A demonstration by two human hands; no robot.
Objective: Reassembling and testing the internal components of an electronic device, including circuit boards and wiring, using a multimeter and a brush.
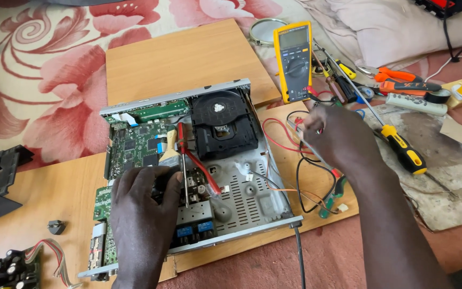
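Grey metal chassis (252,198) open on wooden worktop (188,59), black disc drive (223,123) at rear, green board (135,147) at left. Left hand (143,211) pressed flat on board, gripping nothing. Red screwdriver (188,158) lying loose inside. Right hand (338,139) pinching probe (300,128) beside chassis. Yellow multimeter (293,61) behind.

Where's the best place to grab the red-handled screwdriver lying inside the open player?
Probably by its red handle, coming from above. The handle lies uncovered between the green circuit board and the black disc drive, while the left hand crowds its metal shaft lower down.
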